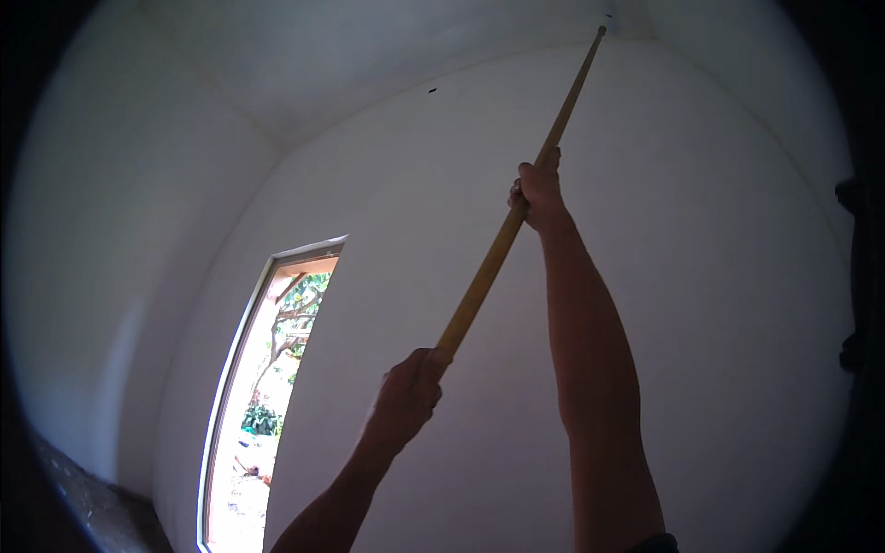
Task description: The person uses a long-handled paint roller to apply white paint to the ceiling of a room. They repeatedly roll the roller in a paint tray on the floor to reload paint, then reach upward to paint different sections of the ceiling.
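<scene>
A long yellowish-brown wooden pole (490,267) slants across the view from lower left to upper right. Its thin far end reaches up toward the ceiling near the top right. My left hand (406,394) is closed round the pole's lower end. Higher up, my right hand (537,191) grips it with the arm stretched upward; the thumb and fingers wrap round the shaft. Whether the tip touches the ceiling I cannot tell. A small dark spot (608,16) shows just beyond the tip.
Pale plain walls (719,276) meet the ceiling (369,37) overhead. A tall narrow opening (241,405) at the left lets in bright light, with trees outside. Another small dark mark (432,90) shows high up. A dark object (853,276) stands at the right rim.
</scene>
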Available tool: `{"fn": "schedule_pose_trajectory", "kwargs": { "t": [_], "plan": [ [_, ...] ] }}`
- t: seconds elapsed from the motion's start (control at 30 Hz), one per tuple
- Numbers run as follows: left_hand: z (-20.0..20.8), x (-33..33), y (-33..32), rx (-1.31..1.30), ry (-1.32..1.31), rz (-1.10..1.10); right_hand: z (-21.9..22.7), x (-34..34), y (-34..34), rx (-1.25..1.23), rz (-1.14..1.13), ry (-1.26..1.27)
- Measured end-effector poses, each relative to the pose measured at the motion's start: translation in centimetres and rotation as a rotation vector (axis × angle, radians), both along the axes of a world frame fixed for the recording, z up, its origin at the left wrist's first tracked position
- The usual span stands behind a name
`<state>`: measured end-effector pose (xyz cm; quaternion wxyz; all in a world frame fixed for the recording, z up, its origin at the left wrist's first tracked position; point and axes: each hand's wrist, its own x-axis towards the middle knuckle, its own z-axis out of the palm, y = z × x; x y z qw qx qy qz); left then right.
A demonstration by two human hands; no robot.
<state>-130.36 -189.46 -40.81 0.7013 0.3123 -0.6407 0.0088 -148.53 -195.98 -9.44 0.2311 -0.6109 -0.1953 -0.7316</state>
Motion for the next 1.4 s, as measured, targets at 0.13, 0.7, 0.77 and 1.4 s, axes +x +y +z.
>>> {"fn": "schedule_pose_trajectory", "kwargs": {
  "t": [0.13,0.7,0.77,1.4],
  "plan": [
    [0.1,-3.8,-0.1,0.041,-0.079,-0.049,-0.7,-4.9,0.7,0.025,-0.105,-0.034],
    [-4.9,-4.6,0.3,0.006,-0.092,-0.126,-7.5,-7.4,5.6,0.095,-0.28,-0.057],
    [-5.5,-4.7,0.3,-0.018,-0.113,-0.115,-8.4,-7.1,6.0,0.104,-0.299,-0.061],
    [-7.2,-6.3,-0.4,0.011,-0.012,-0.22,-8.8,-7.3,6.8,0.132,-0.363,-0.025]
  ]
}}
